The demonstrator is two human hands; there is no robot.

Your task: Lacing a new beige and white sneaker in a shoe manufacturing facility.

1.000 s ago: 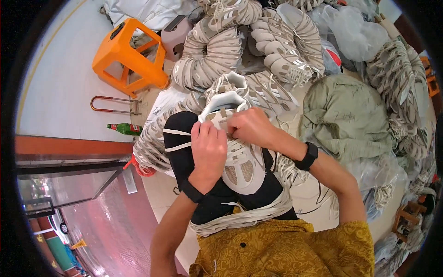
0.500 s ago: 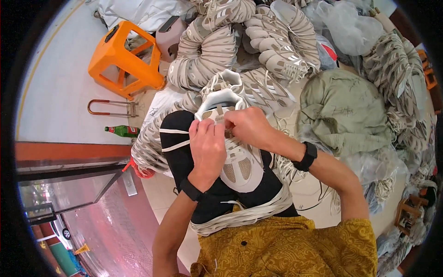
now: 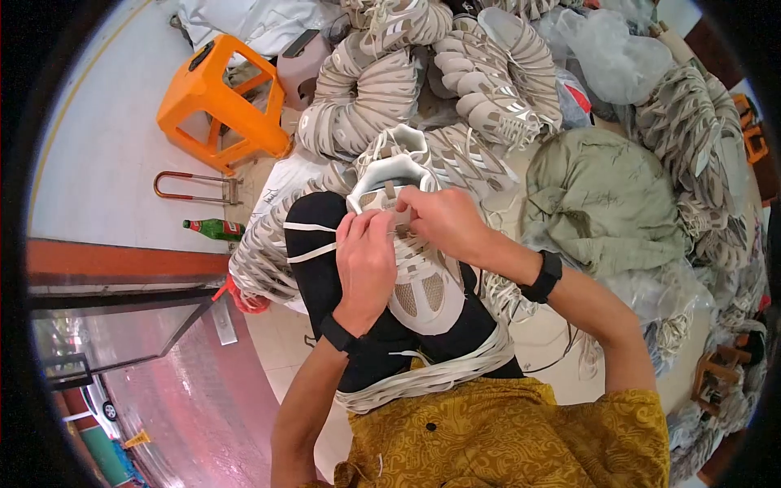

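Observation:
A beige and white sneaker upper lies across my black-clothed lap, its toe toward me and its padded collar away from me. My left hand is closed on the upper's left side by the eyelets, fingertips curled over the edge. Over the tongue, my right hand is closed with thumb and forefinger together; what they pinch is hidden. White laces cross the front of the upper below my fingers. A bundle of loose white shoelaces rests across my thighs, and two lace strands cross my left knee.
Ring-shaped stacks of similar uppers are piled ahead. An orange stool, a U-shaped metal handle and a green bottle are at left. An olive cloth bundle and clear plastic bags lie to the right.
My right hand has shifted slightly right, and its forefinger has lifted a little over the tongue. My left hand keeps its hold on the upper.

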